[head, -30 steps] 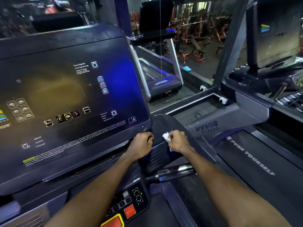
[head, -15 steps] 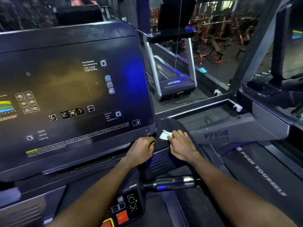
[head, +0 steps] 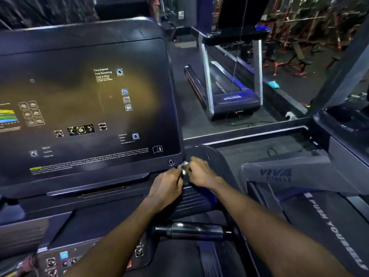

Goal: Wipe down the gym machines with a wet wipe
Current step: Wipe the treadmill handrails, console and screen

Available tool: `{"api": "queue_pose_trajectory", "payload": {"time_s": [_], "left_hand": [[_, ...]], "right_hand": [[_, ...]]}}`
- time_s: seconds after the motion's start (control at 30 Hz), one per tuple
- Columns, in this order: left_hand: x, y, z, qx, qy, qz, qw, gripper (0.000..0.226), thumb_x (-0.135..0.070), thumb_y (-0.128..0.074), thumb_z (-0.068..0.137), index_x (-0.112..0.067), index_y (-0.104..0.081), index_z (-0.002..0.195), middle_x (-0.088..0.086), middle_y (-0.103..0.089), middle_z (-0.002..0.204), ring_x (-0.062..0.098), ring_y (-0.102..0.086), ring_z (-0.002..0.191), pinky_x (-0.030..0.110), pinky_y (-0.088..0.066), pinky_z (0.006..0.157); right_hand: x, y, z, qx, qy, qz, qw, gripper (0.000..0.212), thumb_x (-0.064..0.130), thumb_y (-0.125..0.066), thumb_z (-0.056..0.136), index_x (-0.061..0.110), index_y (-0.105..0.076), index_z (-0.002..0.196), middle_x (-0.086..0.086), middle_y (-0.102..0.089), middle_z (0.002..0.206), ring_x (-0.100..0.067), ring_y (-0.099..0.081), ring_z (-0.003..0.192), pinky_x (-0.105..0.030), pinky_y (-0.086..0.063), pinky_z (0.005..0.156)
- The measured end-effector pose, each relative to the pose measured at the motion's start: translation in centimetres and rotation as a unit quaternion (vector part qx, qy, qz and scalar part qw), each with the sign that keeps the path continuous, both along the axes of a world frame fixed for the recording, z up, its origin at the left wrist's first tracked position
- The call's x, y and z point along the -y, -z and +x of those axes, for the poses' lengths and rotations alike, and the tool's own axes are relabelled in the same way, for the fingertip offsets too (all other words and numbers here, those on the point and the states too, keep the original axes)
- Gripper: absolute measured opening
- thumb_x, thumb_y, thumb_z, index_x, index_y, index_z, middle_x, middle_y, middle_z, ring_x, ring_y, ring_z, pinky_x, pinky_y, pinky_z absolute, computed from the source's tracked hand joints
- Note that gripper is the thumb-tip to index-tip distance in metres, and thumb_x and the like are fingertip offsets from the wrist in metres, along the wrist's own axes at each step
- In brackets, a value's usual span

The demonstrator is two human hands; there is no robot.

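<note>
Two hands meet at console corner | left hand (head: 166, 185) and right hand (head: 201, 172) both pinch wet wipe (head: 183, 166) between them | screen (head: 89, 106) lies up-left, nearer left hand

Teal cloth (head: 273, 84) on gym floor (head: 199, 124)

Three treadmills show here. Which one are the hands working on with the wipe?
The nearest treadmill, with the big console screen at left. Both hands meet over the wet wipe at its lower right corner; the other two stand apart, untouched.
</note>
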State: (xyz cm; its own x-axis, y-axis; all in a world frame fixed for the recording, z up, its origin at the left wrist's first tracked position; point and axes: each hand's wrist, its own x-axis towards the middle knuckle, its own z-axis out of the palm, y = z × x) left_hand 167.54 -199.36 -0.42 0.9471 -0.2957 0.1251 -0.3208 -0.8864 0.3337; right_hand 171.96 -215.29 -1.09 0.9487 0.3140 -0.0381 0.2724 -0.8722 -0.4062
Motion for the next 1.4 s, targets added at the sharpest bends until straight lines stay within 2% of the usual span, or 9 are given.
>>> {"api": "queue_pose_trajectory", "payload": {"time_s": [0.1, 0.27, 0.47, 0.6, 0.67, 0.83, 1.0, 1.2, 1.4], "left_hand": [[1.0, -0.4, -0.7, -0.013, -0.028, 0.019, 0.999, 0.017, -0.019, -0.047, 0.095, -0.012, -0.059, 0.104, 0.01, -0.062, 0.105, 0.036, -0.064, 0.091, 0.044, -0.048, 0.075], [3.9, -1.7, -0.9, -0.05, -0.08, 0.125, 0.988, 0.023, -0.021, -0.044, 0.096, -0.007, -0.061, 0.102, 0.015, -0.059, 0.11, 0.039, -0.063, 0.099, 0.045, -0.047, 0.078], [5.6, -1.0, -0.9, -0.024, -0.029, 0.213, 0.976, 0.032, -0.017, -0.048, 0.093, -0.005, -0.057, 0.122, 0.014, -0.051, 0.128, 0.03, -0.05, 0.116, 0.039, -0.048, 0.087], [5.2, 0.5, -1.9, 0.005, 0.077, 0.277, 0.958, 0.024, -0.024, -0.063, 0.076, -0.007, -0.067, 0.093, 0.01, -0.06, 0.092, 0.027, -0.052, 0.089, 0.035, -0.049, 0.078], [4.9, 1.7, -2.1, 0.031, 0.113, 0.315, 0.942, 0.028, -0.023, -0.054, 0.075, -0.005, -0.067, 0.091, 0.011, -0.057, 0.085, 0.028, -0.048, 0.082, 0.039, -0.047, 0.082], [4.6, 2.2, -2.3, 0.067, 0.121, 0.283, 0.949, 0.032, -0.021, -0.053, 0.075, -0.003, -0.067, 0.097, 0.012, -0.058, 0.088, 0.028, -0.049, 0.085, 0.039, -0.048, 0.083], [4.2, 1.7, -1.4, 0.053, 0.107, 0.218, 0.968, 0.02, -0.024, -0.061, 0.079, -0.008, -0.064, 0.09, 0.01, -0.058, 0.089, 0.027, -0.05, 0.086, 0.036, -0.049, 0.082], [4.2, 1.5, -0.2, 0.01, 0.078, 0.185, 0.98, 0.024, -0.024, -0.048, 0.09, -0.006, -0.06, 0.1, 0.015, -0.056, 0.107, 0.03, -0.048, 0.1, 0.04, -0.044, 0.095], [4.2, 1.1, -0.1, -0.02, 0.057, 0.151, 0.987, 0.025, -0.023, -0.047, 0.093, -0.005, -0.058, 0.107, 0.013, -0.052, 0.113, 0.029, -0.044, 0.108, 0.038, -0.043, 0.097]], "right_hand": [[1.1, 0.9, -0.7, -0.019, -0.102, -0.016, 0.994, 0.012, 0.008, -0.055, 0.091, 0.009, -0.066, 0.093, -0.009, -0.054, 0.098, -0.032, -0.059, 0.095, -0.042, -0.05, 0.084], [5.7, 0.5, 4.0, 0.008, -0.01, -0.035, 0.999, 0.013, 0.007, -0.055, 0.089, 0.009, -0.064, 0.079, -0.004, -0.047, 0.086, -0.035, -0.061, 0.098, -0.032, -0.043, 0.078], [3.3, 0.9, 2.9, -0.019, -0.111, -0.021, 0.993, 0.012, 0.001, -0.053, 0.086, 0.004, -0.063, 0.093, -0.013, -0.053, 0.103, -0.036, -0.059, 0.102, -0.038, -0.045, 0.086], [4.4, -0.3, 5.5, 0.028, -0.034, -0.041, 0.998, 0.012, 0.006, -0.052, 0.091, 0.002, -0.063, 0.092, -0.02, -0.056, 0.107, -0.038, -0.057, 0.104, -0.042, -0.048, 0.088], [3.0, -0.6, 5.8, 0.037, -0.019, -0.043, 0.998, 0.013, 0.007, -0.051, 0.092, 0.002, -0.063, 0.096, -0.02, -0.054, 0.112, -0.039, -0.054, 0.109, -0.045, -0.048, 0.09], [0.9, 0.8, 4.8, -0.012, -0.137, -0.044, 0.99, 0.024, 0.006, -0.049, 0.089, 0.007, -0.064, 0.108, -0.012, -0.051, 0.11, -0.031, -0.05, 0.106, -0.044, -0.047, 0.088], [2.7, 0.1, 8.5, 0.007, -0.011, -0.046, 0.999, 0.023, 0.005, -0.049, 0.088, 0.007, -0.065, 0.104, -0.02, -0.054, 0.11, -0.039, -0.056, 0.105, -0.041, -0.047, 0.084], [-0.8, 0.2, 6.8, -0.042, -0.124, 0.007, 0.991, 0.038, 0.001, -0.055, 0.08, 0.012, -0.064, 0.115, -0.011, -0.063, 0.116, -0.031, -0.063, 0.107, -0.039, -0.054, 0.089], [4.0, 0.6, 8.8, 0.013, -0.049, -0.079, 0.996, 0.05, 0.005, -0.048, 0.091, 0.02, -0.053, 0.139, -0.013, -0.043, 0.111, -0.036, -0.047, 0.107, -0.048, -0.046, 0.093]]}}
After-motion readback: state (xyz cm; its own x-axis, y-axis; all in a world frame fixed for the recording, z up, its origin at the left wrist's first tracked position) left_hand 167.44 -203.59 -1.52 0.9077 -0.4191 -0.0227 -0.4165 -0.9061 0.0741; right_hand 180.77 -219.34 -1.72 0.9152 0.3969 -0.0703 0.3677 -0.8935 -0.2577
